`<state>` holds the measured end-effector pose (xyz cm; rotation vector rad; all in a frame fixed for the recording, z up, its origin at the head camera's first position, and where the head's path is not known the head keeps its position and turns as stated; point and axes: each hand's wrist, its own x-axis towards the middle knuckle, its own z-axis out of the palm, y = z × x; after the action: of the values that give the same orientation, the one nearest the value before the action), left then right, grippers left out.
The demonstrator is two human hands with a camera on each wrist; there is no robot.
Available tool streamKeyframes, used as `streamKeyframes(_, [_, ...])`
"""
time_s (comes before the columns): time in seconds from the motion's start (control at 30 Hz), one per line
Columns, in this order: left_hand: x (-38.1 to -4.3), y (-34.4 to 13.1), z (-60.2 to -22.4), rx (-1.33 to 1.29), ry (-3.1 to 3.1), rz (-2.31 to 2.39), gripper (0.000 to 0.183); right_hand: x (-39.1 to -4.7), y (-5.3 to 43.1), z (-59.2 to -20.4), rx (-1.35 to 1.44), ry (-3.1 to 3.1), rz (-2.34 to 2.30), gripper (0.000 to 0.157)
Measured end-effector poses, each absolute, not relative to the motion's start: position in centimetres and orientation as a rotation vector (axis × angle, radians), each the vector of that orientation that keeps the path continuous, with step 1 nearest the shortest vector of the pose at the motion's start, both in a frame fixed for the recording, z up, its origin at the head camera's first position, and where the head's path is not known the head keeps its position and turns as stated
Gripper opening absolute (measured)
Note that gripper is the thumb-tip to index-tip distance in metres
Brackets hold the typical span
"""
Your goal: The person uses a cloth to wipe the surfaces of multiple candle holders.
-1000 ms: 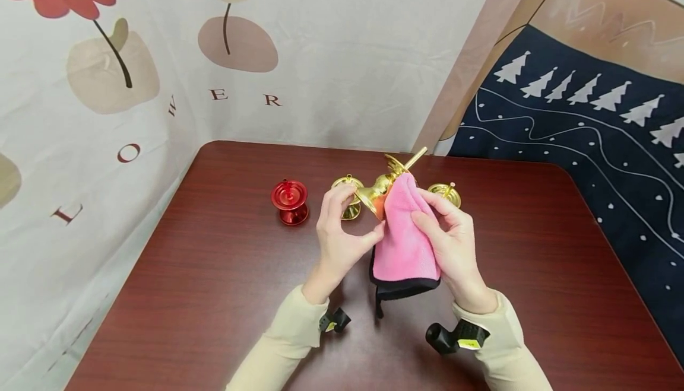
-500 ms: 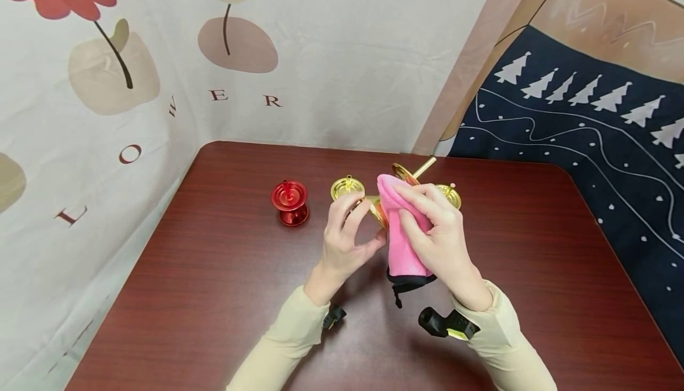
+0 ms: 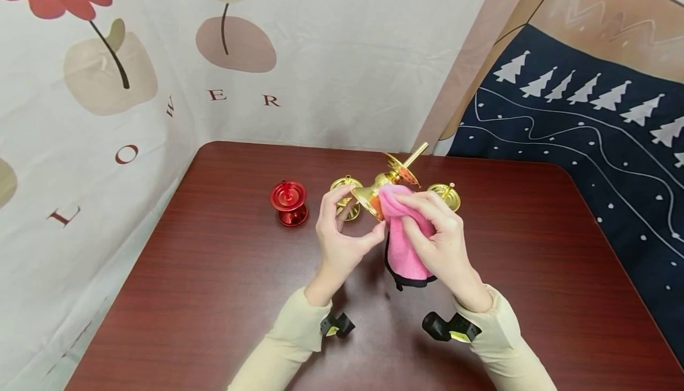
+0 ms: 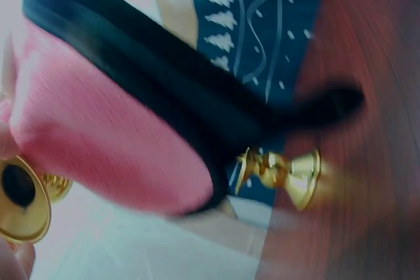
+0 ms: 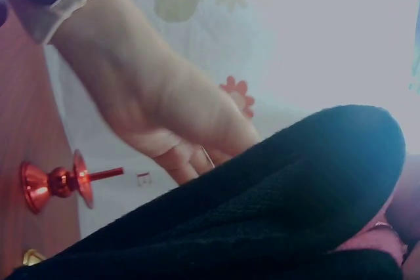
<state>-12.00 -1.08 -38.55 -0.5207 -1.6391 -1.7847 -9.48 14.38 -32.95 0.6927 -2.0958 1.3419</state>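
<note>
My left hand [image 3: 342,237] grips a gold candle holder [image 3: 369,197] by the rim of its flared base, thumb on one side and fingers on the other. The holder is off the table, tilted, its long stem pointing up and right. My right hand [image 3: 440,234] pinches a pink cloth [image 3: 406,254] with black edging, which lies against the holder near the base and hides part of its body. In the left wrist view the cloth [image 4: 111,129] hangs beside the hollow base [image 4: 38,218]. The right wrist view shows mostly the cloth's dark side [image 5: 262,208].
A red candle holder [image 3: 289,195] stands at the left on the brown table [image 3: 235,296]. One gold holder [image 3: 350,184] stands partly behind my left hand; another gold holder [image 3: 447,195] is behind my right. Printed curtains [image 3: 342,53] hang beyond the table.
My right hand and the cloth first covered more of the gold candle holder, then slid down towards its base. The holder tipped lower and came back up, baring its dish and neck.
</note>
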Motion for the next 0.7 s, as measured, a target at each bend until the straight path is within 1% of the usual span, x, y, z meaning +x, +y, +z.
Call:
streamKeyframes(0.2, [-11.7, -0.8, -37.8, -0.376, -1.463, -2.288, 0.067, -10.2, 14.3, -34.5, 0.677, -1.998, 1.453, 0.028])
streamKeyframes(0.23, [-11.7, -0.8, -37.7, -0.345, -1.428, -2.361, 0.066, -10.3, 14.3, -34.7, 0.664, -1.989, 1.481, 0.028])
streamKeyframes(0.4, [-11.6, -0.8, -37.2, -0.182, -1.316, -2.594, 0.046, -10.8, 14.2, -35.9, 0.585, -1.99, 1.657, 0.026])
streamKeyframes(0.53, [-11.5, -0.9, -37.0, -0.111, -1.281, -2.733, 0.041, -11.1, 14.1, -36.6, 0.435, -2.063, 1.827, 0.026])
streamKeyframes(0.7, [-11.5, -1.0, -37.1, -0.079, -1.257, -2.879, 0.034, -11.4, 14.2, -36.8, 0.15, -2.075, 2.086, 0.031])
